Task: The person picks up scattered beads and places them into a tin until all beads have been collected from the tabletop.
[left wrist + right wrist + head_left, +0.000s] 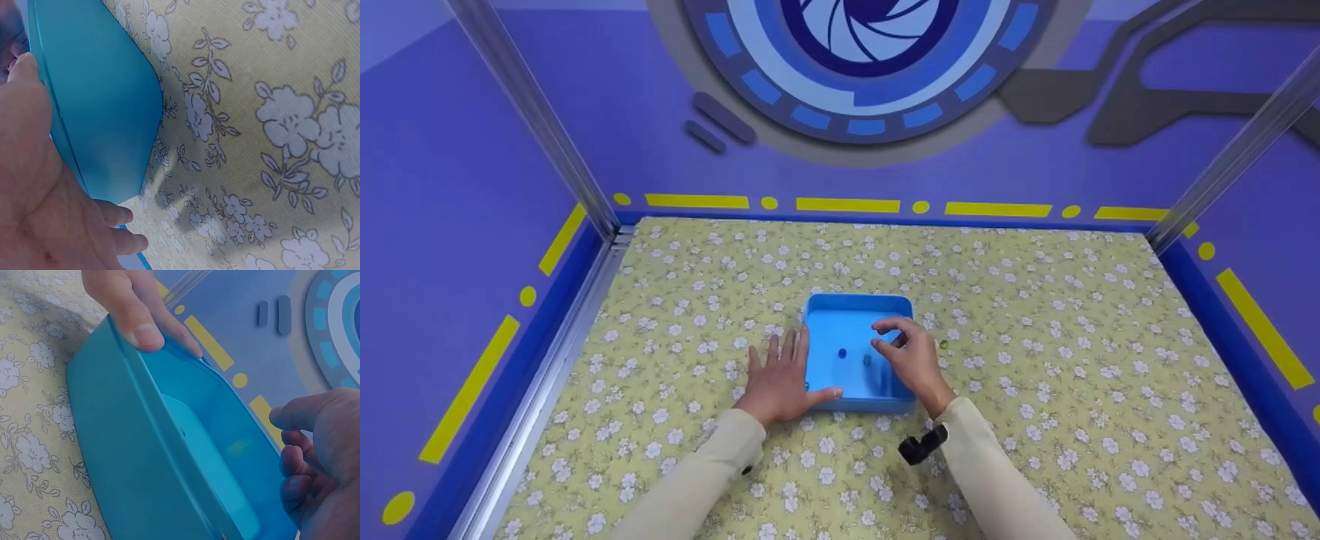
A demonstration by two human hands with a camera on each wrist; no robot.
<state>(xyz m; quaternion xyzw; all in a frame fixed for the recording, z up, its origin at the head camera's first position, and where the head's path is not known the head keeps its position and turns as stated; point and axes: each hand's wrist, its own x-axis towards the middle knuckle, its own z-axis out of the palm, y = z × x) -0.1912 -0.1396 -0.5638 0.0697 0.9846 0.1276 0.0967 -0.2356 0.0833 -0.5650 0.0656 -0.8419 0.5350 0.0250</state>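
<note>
A light blue plastic box [859,301] with raised walls stands between the two hands. My left hand [781,379] rests along its left wall, fingers straight and spread, thumb over the near rim; in the left wrist view the palm [34,180] lies beside the box wall [101,101]. Above the right part of the box is my right hand [915,360], thumb and index finger apart with nothing between them. Below those fingertips shows a small blurred greenish bead [867,360]; the right wrist view has a yellow-green streak [241,447]. A dark blue bead [842,353] lies on the box floor.
A small yellow-green bead [943,344] lies on the flowered cloth [1057,360], just right of the box. Another small blue-green bead [808,386] shows by the box's left wall, near the left thumb. Blue-purple panels [607,112] enclose the table at the back and sides.
</note>
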